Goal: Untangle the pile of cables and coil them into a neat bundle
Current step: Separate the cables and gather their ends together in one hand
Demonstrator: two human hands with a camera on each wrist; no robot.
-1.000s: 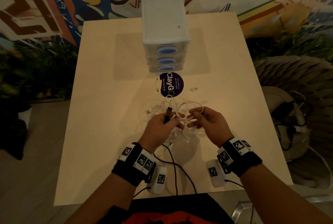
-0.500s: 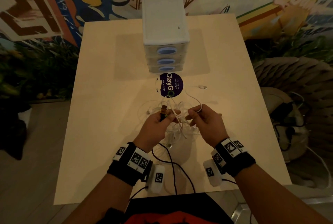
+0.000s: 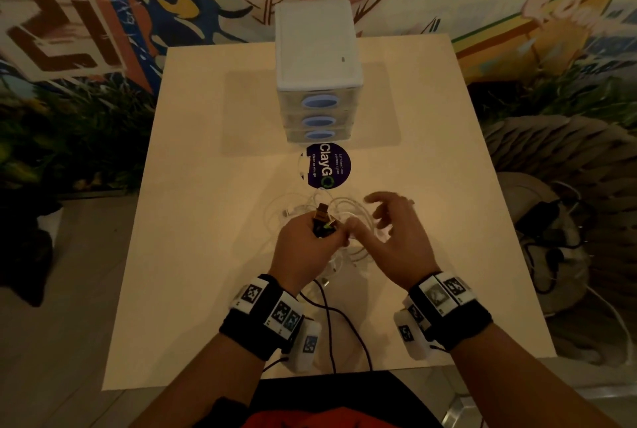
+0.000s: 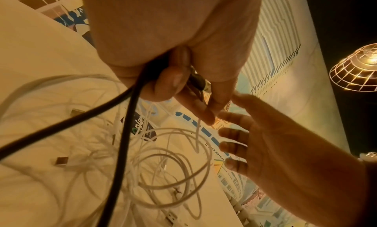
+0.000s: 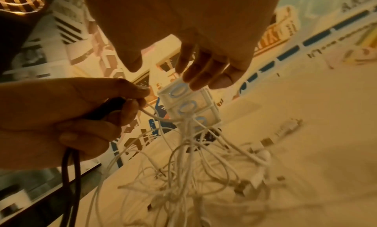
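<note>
Left hand (image 3: pixel 305 248): fingers curled round the doubled black round cable (image 4: pixel 120 149), with its dark plug end (image 3: pixel 322 220) sticking up from the fist; thumb and forefinger also pinch one thin white strand (image 5: pixel 155 116).
Right hand (image 3: pixel 396 238): fingers spread and relaxed, holding nothing, just right of the left hand, above the pile.
Tangle of thin white cables (image 3: pixel 344 217): loose loops on the pale beige tabletop (image 3: pixel 206 220) under both hands; some strands rise to the left hand.
Black cable run: trails toward the near table edge.
Behind pile: round dark purple sticker (image 3: pixel 328 165), then white plastic three-drawer unit with blue oval handles (image 3: pixel 319 83).
</note>
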